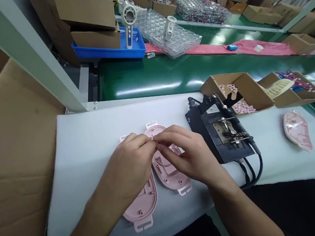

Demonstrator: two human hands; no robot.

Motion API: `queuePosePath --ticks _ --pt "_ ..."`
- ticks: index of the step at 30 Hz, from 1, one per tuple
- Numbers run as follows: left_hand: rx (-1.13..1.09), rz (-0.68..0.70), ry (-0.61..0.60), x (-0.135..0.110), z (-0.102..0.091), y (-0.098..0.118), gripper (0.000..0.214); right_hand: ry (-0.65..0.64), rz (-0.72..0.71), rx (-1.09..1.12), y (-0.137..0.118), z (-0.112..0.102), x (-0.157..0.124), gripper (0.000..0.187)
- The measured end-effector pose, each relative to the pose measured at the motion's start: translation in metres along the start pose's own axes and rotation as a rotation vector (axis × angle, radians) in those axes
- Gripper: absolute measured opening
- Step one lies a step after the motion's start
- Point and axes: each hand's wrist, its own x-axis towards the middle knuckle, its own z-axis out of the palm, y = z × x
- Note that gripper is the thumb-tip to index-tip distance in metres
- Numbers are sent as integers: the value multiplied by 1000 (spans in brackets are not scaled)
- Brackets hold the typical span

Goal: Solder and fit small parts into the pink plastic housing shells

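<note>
Two pink plastic shells lie side by side on the white-covered table. The left pink shell [143, 211] is partly hidden under my left hand [133, 164]. The right pink shell [170, 176], with posts and slotted tabs, lies below my right hand [190, 152]. Both hands meet over the upper part of the shells, thumbs and forefingers pinched together at the fingertips. What sits between the fingertips is too small and covered to make out. Just right of my right hand stands a black device [220, 131] with a metal mechanism and cables.
Behind the black device, a cardboard box [249, 90] holds small pink parts; another box [302, 98] holds wires. A pink shell in clear wrap [297, 131] lies at right. A grey metal post [28, 51] and large carton [17, 165] stand left. The green conveyor [151, 78] runs behind.
</note>
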Motion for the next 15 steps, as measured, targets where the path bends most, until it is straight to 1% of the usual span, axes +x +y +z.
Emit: queuePosePath --ticks 3,6,8,10,12,15 --pt "-15 -15 7 13 -1 -7 21 15 104 -13 11 1 3 19" --pt "8 -26 -22 21 6 -15 22 12 288 74 25 8 6 13" --pt "62 -32 -3 21 11 -20 21 13 384 138 32 14 7 9" --pt "134 -42 53 16 16 -24 16 11 424 113 35 19 8 10" --pt "199 -47 104 11 19 -28 10 -1 437 30 36 24 8 9" --pt "243 -56 129 5 23 -32 6 -20 446 -81 33 28 9 8"
